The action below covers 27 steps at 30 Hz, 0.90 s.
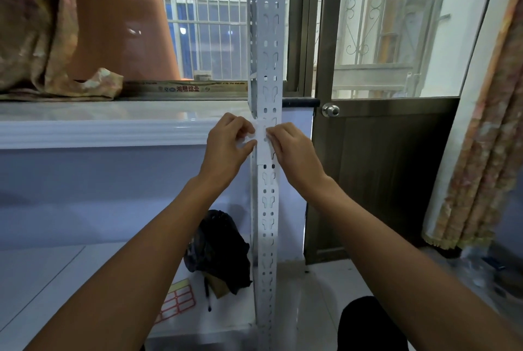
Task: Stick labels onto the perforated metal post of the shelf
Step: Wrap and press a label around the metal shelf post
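Note:
A white perforated metal post (267, 203) rises through the middle of the view. A white label (261, 149) lies against the post at window-sill height, covering some of its holes. My left hand (227, 147) pinches the label's left edge between thumb and fingers. My right hand (293, 149) has its curled fingertips on the label's right side against the post. A sheet of red-bordered labels (177, 301) lies on the white shelf board (42, 280) low down, to the left of the post.
A black plastic bag (219, 248) and a black pen (208, 294) lie on the shelf board by the post. A marble window sill (113, 121) runs behind. A brown door with a knob (330, 110) stands right, a curtain (481, 152) beyond it.

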Each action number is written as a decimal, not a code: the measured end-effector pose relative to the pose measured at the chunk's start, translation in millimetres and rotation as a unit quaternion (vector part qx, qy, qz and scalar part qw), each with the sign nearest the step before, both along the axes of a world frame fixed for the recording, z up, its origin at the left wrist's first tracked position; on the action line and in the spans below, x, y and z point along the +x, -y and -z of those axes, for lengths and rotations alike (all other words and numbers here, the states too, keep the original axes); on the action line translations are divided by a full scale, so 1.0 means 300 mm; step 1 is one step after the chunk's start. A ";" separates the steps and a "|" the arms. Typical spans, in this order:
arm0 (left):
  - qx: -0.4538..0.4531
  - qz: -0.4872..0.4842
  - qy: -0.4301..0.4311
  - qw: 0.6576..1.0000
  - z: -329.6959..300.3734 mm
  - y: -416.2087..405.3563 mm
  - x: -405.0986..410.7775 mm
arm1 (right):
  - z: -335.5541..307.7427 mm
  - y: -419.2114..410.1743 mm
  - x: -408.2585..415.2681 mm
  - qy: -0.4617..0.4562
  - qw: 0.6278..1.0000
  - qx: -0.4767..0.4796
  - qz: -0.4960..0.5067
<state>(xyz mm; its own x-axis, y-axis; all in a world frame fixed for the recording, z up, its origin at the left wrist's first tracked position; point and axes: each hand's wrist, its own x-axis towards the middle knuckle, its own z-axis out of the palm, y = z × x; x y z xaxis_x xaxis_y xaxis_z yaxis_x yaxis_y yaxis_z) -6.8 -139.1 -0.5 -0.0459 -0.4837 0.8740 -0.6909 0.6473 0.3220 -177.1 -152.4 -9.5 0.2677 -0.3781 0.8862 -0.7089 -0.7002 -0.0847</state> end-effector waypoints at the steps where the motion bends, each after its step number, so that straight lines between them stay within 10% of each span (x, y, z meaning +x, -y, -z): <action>1: 0.000 0.001 0.000 1.000 0.000 -0.001 -0.001 | 0.005 0.002 -0.001 -0.003 1.000 0.003 0.003; 13: -0.003 -0.003 -0.017 1.000 0.005 0.002 -0.015 | -0.001 0.034 0.047 -0.101 0.989 -0.034 0.103; 20: -0.010 0.005 0.010 1.000 0.003 -0.003 0.006 | -0.008 0.012 0.026 0.163 0.981 0.088 -0.063; 27: -0.027 -0.005 0.009 1.000 0.013 0.002 0.000 | 0.097 0.006 -0.013 0.074 0.990 0.100 -0.063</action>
